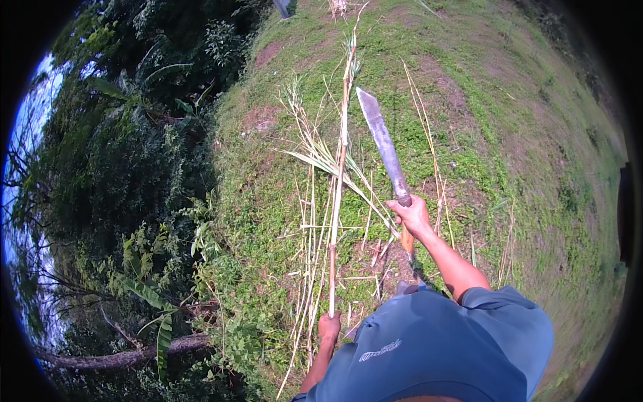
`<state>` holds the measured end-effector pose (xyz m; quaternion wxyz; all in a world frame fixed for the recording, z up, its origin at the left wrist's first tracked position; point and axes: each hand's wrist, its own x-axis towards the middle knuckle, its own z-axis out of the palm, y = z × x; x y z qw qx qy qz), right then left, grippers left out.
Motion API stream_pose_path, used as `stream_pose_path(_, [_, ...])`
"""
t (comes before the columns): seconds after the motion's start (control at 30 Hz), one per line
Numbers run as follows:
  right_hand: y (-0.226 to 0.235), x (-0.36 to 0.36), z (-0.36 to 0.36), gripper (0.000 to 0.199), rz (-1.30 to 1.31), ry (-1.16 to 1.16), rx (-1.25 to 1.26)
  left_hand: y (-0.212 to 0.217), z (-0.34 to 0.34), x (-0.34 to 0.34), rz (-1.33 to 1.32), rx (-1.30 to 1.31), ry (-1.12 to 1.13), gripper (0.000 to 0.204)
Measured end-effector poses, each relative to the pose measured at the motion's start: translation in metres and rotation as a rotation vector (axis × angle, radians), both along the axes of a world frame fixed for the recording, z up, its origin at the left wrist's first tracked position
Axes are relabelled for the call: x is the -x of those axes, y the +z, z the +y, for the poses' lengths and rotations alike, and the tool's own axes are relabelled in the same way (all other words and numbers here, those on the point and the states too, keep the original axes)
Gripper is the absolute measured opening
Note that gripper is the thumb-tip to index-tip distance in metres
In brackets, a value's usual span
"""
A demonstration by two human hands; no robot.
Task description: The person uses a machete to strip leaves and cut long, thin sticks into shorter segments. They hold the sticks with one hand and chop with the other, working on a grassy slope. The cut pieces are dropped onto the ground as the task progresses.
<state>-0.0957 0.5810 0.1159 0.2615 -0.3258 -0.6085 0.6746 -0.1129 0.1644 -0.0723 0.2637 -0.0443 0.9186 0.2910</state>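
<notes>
My left hand (329, 326) is closed around the lower end of a long, pale tan cane stalk (339, 167). The stalk runs far ahead of me, with thin leaves at its tip. In my right hand (414, 216) is a machete, gripped by its handle (407, 242), whose orange-brown lower part shows below the fist. The machete's wide grey blade (382, 134) points up and away, to the right of the stalk and apart from it. Cut leafy tops (315, 151) show beside and beneath the stalk.
Several thin stripped stems (308, 268) lie along the grass left of the held stalk, with short cut pieces near my feet. Long dry stems (429, 134) lie to the right. Dense bushes (120, 201) and a fallen branch (134, 356) border the left side.
</notes>
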Motion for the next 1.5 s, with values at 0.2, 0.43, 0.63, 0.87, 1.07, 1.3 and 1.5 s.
stream_pose_path(0.2, [-0.011, -0.116, -0.016, 0.033, -0.013, -0.015, 0.114, 0.113, 0.249, 0.162, -0.454, -0.879, -0.168, 0.027])
stream_pose_path(0.43, [0.003, -0.153, 0.007, 0.034, -0.064, -0.135, 0.082, 0.153, 0.419, 0.2, -0.805, -1.013, -0.275, 0.012])
stream_pose_path(0.63, [-0.02, -0.159, 0.015, 0.032, -0.129, -0.174, 0.144, 0.053, 0.398, 0.175, -0.96, -0.805, -0.072, 0.016])
stream_pose_path(0.87, [-0.015, -0.14, 0.001, 0.038, -0.254, -0.131, 0.106, 0.049, 0.268, 0.04, -1.387, -0.915, 0.015, 0.026])
stream_pose_path(1.07, [-0.027, -0.141, -0.029, 0.035, -0.304, -0.063, 0.065, 0.094, 0.188, 0.008, -1.303, -1.207, 0.18, 0.028])
stream_pose_path(1.3, [-0.011, -0.118, -0.107, 0.034, -0.316, -0.144, 0.181, 0.064, 0.218, 0.027, -1.047, -0.979, 0.173, 0.028])
stream_pose_path(1.5, [-0.015, -0.148, -0.147, 0.039, -0.369, -0.246, 0.044, 0.069, 0.253, -0.01, -1.053, -1.011, -0.209, 0.035])
